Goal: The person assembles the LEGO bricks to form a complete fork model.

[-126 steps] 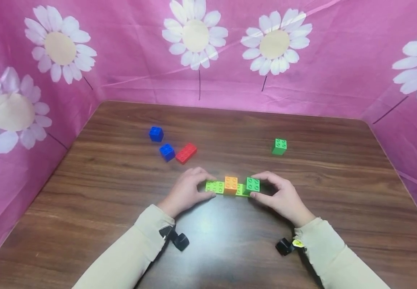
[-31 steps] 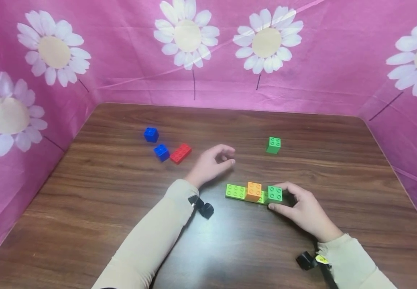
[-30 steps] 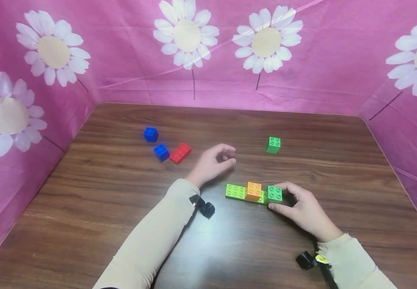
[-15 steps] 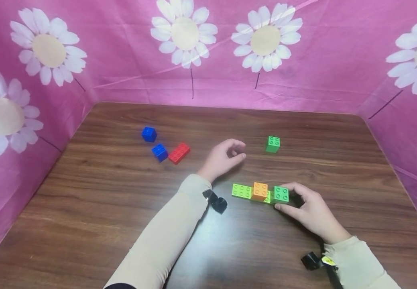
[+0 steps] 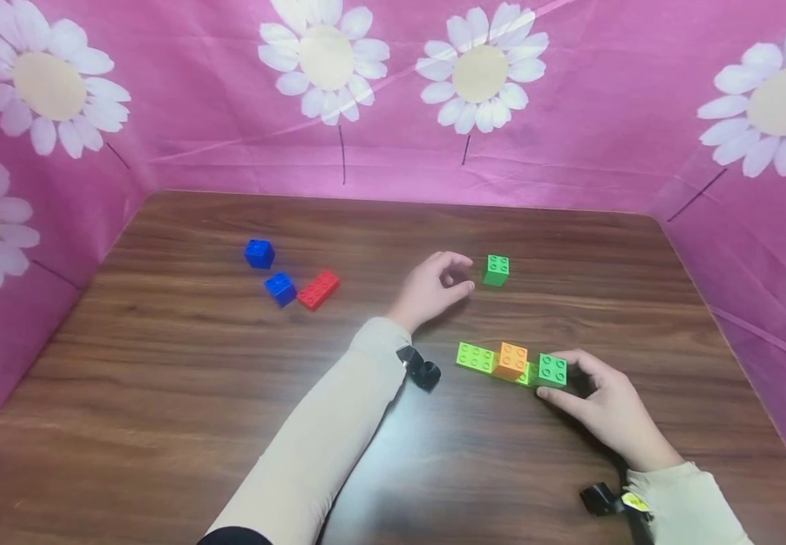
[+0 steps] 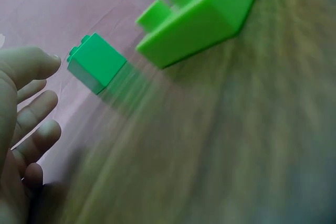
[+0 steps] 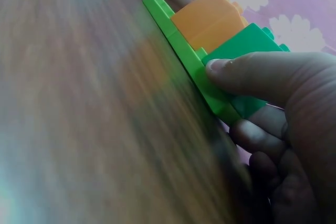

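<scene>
Just beyond left hand [image 5: 430,291], apart: lone green block [image 5: 496,271].

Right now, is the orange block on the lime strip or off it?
On: the orange block sits studs up on the lime strip, and the right wrist view shows no visible gap between them.

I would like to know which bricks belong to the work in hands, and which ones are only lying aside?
In the work:
lime strip, bearing orange brick and mounted green brick, its end held by the right hand
loose green brick, probably; the left hand is near

Lying aside, it seems:
far blue brick
near blue brick
red brick
</scene>
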Motion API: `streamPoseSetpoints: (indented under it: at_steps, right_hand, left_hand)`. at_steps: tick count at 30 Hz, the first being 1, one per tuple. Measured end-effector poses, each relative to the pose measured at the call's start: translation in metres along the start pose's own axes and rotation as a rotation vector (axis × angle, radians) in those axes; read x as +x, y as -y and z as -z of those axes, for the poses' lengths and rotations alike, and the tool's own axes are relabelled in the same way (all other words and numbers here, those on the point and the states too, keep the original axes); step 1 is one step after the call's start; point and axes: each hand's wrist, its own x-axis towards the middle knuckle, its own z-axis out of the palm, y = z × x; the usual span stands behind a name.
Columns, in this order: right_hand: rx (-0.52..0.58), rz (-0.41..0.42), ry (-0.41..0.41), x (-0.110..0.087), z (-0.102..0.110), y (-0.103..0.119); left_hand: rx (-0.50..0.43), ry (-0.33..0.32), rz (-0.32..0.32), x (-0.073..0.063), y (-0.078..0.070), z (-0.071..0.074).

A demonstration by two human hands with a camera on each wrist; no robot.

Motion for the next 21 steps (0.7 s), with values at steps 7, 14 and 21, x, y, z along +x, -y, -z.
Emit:
streamPoseSetpoints:
  at_steps: [7,14,21]
  right_hand:
    - [-0.001,-0.011,-0.003,-0.004,0.005,-0.002]
    - [-0.032,-0.028,0.000,-0.002,0.005,0.001]
    - [-0.022,-0.034,0.014,-0.002,0.006,0.002]
  left_hand:
    - [0.085,0.013,0.024,0.014,-0.005,-0.010]
    - [0.180,0.055,0.010,0.022,-0.012,-0.014]
    - [0.268,0.116,0.018,0.029,-0.017,-0.017]
